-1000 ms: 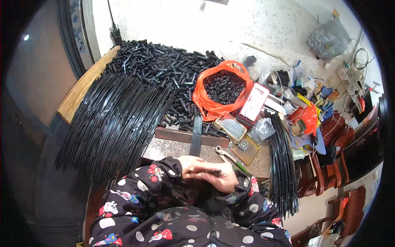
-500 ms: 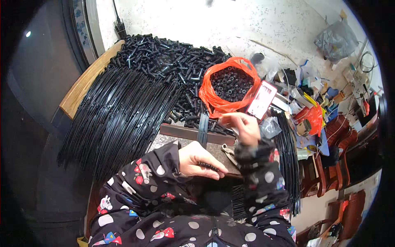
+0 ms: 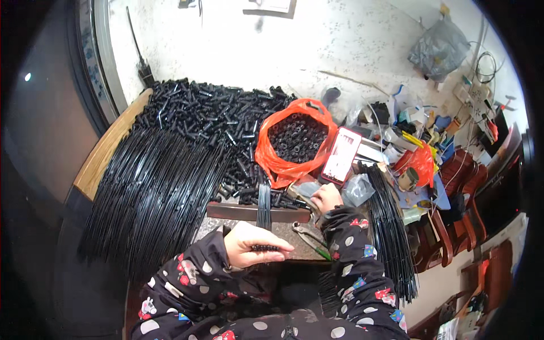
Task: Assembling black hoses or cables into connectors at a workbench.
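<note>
My left hand [image 3: 249, 243] is closed around a bundle of thin black rods [image 3: 264, 205], their near ends showing as a dark row between thumb and fingers. The rods cross a brown wooden bar [image 3: 229, 212] and run away from me toward the heap. To the right, my right hand [image 3: 327, 197] is just below a phone in a red case [image 3: 342, 154], its fingers curled. What they hold, if anything, is hidden. Pliers [image 3: 310, 237] with a green handle lie between my hands, nearer the right forearm.
A red plastic bag [image 3: 266, 164] holds small black ring-shaped parts. Black tubular pieces [image 3: 209, 110] are heaped behind, and long black rods [image 3: 153, 192] are spread at left. Another rod bundle [image 3: 391, 226] lies right of my forearm, beside a clear bag [image 3: 358, 190] and clutter.
My right hand has come down from in front of the red bag to below the phone. My left hand keeps its hold on the rods. The whole view has shifted.
</note>
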{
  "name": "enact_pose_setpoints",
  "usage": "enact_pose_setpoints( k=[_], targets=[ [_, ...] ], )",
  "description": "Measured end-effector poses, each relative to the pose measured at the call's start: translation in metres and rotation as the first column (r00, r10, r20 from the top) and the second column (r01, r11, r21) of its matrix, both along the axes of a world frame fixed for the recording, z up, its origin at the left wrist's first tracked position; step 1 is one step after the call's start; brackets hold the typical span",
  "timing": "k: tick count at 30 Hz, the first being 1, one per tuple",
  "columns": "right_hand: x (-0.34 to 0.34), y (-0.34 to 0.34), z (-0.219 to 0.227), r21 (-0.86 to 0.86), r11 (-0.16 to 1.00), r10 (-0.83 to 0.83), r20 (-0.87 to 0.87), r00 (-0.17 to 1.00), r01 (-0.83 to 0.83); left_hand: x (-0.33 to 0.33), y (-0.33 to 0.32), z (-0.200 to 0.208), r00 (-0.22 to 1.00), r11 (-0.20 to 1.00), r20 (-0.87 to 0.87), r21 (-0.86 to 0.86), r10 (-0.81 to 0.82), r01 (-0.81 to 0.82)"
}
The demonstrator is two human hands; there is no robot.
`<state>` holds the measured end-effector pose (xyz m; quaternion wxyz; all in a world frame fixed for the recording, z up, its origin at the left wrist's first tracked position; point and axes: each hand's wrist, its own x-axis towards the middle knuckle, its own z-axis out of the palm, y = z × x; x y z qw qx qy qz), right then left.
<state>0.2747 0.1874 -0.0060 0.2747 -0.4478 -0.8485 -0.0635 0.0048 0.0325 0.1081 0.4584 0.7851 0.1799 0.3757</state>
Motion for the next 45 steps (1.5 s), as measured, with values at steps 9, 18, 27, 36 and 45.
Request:
enact_pose_setpoints(
  k=[9, 18, 27, 36, 45],
  targets=[
    [-0.005, -0.025, 0.020, 0.107, 0.992, 0.074, -0.054, 0.996, -0.068, 0.005, 0.001, -0.001, 0.999, 0.999, 0.044, -0.030, 0.014, -0.013],
    [-0.062, -0.192, 0.139, -0.017, 0.966, 0.228, -0.411, 0.882, -0.258, 0.005, 0.001, -0.001, 0.990, 0.992, 0.076, 0.029, 0.122, -0.124],
    [-0.060, -0.202, 0.142, 0.023, 0.963, 0.258, -0.373, 0.891, -0.269, 0.009, -0.009, -0.003, 0.990, 0.987, 0.039, 0.085, 0.132, -0.135],
    [-0.046, -0.187, 0.155, 0.023, 0.871, 0.489, -0.140, 0.861, -0.491, 0.016, -0.009, -0.003, 0.996, 0.984, 0.001, 0.154, 0.092, -0.091],
    [-0.051, -0.175, 0.157, 0.010, 0.805, 0.578, -0.236, 0.781, -0.593, 0.008, -0.004, -0.005, 0.986, 0.981, -0.166, 0.194, 0.007, 0.025]
  ],
)
